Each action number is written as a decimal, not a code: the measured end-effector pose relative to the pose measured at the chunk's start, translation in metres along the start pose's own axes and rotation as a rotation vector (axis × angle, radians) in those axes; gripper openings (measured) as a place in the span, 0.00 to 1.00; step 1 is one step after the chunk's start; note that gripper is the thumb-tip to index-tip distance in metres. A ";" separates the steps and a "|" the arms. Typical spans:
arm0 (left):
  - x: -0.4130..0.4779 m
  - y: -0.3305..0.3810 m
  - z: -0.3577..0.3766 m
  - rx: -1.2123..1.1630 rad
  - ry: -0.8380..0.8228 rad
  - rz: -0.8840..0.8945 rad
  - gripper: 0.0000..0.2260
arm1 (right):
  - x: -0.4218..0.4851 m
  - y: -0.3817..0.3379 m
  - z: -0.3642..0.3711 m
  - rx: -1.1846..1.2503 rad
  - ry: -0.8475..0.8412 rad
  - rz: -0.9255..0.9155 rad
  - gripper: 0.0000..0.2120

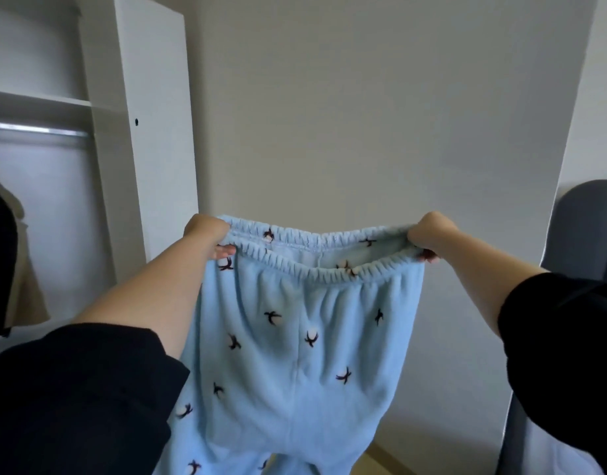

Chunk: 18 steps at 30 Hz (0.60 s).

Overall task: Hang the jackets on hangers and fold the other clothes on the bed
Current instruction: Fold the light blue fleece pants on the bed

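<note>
Light blue fleece pants with small dark bird prints hang in the air in front of me, legs running down out of view. My left hand grips the left end of the elastic waistband. At the right end of the waistband my right hand grips it too. The waistband is stretched wide between both hands. Both my arms wear black sleeves.
An open white wardrobe stands at the left with a metal rail and a dark and a beige garment hanging at the far left. A plain wall is ahead. A grey padded headboard sits at the right.
</note>
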<state>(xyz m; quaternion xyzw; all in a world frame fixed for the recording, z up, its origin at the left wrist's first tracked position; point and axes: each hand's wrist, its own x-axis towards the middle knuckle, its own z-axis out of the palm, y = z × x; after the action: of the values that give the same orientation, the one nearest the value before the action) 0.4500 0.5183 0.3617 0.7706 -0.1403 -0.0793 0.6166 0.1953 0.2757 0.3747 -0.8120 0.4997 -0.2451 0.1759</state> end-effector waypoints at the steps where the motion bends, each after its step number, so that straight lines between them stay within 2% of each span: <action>1: 0.000 -0.001 0.002 -0.025 -0.049 0.001 0.06 | 0.002 0.002 -0.001 0.143 -0.024 0.012 0.11; 4: -0.001 -0.003 0.008 -0.156 -0.195 0.005 0.10 | 0.004 0.005 -0.002 0.441 0.004 0.049 0.04; 7: -0.003 -0.003 0.015 -0.279 -0.339 0.042 0.12 | 0.003 0.009 -0.003 0.599 -0.008 0.072 0.05; 9: -0.007 -0.004 0.021 -0.214 -0.446 0.100 0.11 | 0.004 0.014 -0.006 0.759 -0.058 0.065 0.06; 12: -0.007 -0.006 0.026 -0.094 -0.430 0.216 0.17 | 0.005 0.034 -0.019 0.949 -0.267 -0.022 0.02; 13: -0.006 -0.006 0.027 -0.079 -0.397 0.242 0.16 | 0.005 0.042 -0.024 0.955 -0.359 -0.067 0.02; 15: -0.004 -0.007 0.031 -0.046 -0.327 0.278 0.09 | 0.001 0.055 -0.028 0.875 -0.454 -0.126 0.10; 17: -0.005 -0.006 0.040 0.063 -0.285 0.320 0.03 | -0.002 0.062 -0.023 0.693 -0.371 -0.113 0.16; 18: -0.005 -0.006 0.046 0.174 -0.250 0.354 0.04 | -0.005 0.063 -0.019 0.569 -0.285 -0.093 0.16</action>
<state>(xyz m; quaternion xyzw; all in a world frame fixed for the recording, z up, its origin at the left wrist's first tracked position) 0.4325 0.4784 0.3451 0.7686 -0.3547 -0.0523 0.5299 0.1372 0.2516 0.3562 -0.7784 0.3438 -0.2666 0.4526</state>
